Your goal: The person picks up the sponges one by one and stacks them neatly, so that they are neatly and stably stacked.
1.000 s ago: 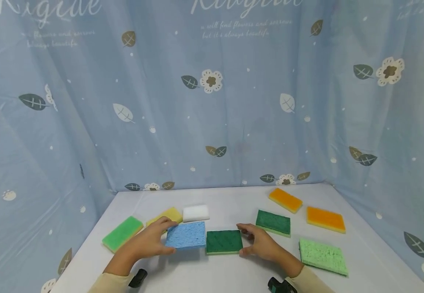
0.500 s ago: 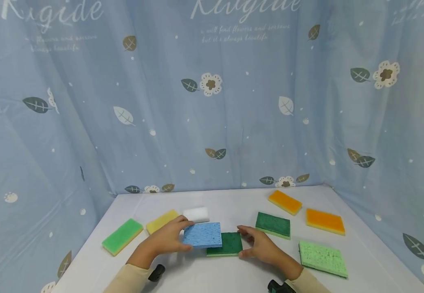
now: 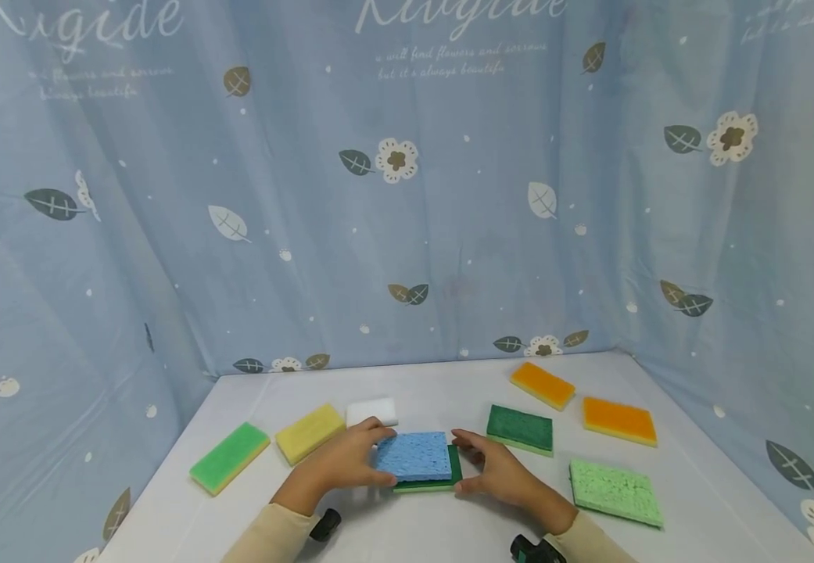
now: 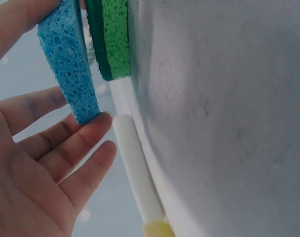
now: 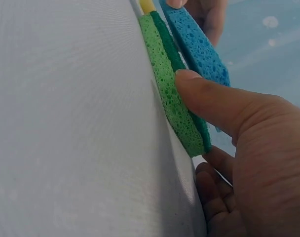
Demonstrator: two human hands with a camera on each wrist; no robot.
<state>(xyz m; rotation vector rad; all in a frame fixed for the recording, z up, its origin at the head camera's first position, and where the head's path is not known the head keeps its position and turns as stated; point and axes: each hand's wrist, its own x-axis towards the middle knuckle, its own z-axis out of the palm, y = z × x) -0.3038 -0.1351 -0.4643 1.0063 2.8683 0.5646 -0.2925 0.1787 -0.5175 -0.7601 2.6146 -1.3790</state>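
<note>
Presently, a blue sponge (image 3: 414,456) is clamped between the thumb and fingers of the left hand (image 3: 347,460) at its 9 o'clock end. It is held over a dark green sponge (image 5: 169,94) with a light green underside; a narrow gap is seen between the two from the left wrist. The lower sponge is laid flat on the white table (image 3: 392,532) and gripped at its 3 o'clock end by the right hand (image 3: 503,469), the thumb being set against the near side.

From the blue sponge, a white sponge (image 3: 371,411) is noted toward 11 o'clock, a yellow sponge (image 3: 310,434) toward 10, an orange sponge (image 3: 543,385) at 2, and a pale green sponge (image 3: 615,493) just past 3.
</note>
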